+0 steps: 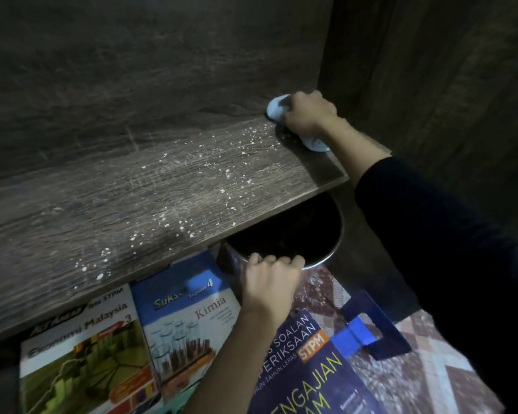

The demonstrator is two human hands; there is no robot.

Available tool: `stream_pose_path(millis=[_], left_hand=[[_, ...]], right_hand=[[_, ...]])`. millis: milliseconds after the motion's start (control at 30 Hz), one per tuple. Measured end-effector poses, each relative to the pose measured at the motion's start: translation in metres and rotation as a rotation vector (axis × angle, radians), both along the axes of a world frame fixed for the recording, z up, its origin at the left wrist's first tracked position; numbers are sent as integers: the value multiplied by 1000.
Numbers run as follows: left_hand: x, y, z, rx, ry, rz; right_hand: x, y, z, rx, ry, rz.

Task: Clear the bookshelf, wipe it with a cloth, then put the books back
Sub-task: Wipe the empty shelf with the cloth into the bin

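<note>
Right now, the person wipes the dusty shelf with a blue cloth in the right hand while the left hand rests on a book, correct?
Not quite. The head view shows the left hand gripping the rim of a metal pot just below the shelf edge, not resting on a book. The rest holds: the right hand presses a blue cloth on the dusty shelf.

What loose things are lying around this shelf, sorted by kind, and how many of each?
Books with covers showing: 3 (green, white and blue, dark blue)
Pot: 1
Cloth: 1
Blue plastic piece: 1
Total: 6
</note>
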State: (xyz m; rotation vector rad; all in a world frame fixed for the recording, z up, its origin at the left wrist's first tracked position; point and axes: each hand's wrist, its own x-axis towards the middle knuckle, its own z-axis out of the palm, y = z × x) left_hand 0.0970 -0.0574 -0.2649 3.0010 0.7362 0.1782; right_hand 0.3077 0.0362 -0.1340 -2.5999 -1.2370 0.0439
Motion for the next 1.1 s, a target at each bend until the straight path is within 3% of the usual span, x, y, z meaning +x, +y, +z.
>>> stream_pose_path(millis=[367, 567, 667, 733, 800, 1100], left_hand=[[-10, -1, 4, -14, -16, 4], [-16, -1, 15, -29, 40, 55], [-16, -1, 10, 21, 49, 14], [-15, 0, 8, 33, 30, 20], [-15, 2, 7, 31, 7, 16], [-17, 5, 13, -17, -74, 27]], right_hand=[[-32, -23, -5, 49, 111, 290], [-30, -48, 9, 217, 359, 399], [-2, -51, 10, 260, 156, 224], [14, -50, 1, 73, -17, 78], [19, -48, -12, -77, -54, 5], [-9, -44, -11, -92, -46, 235]])
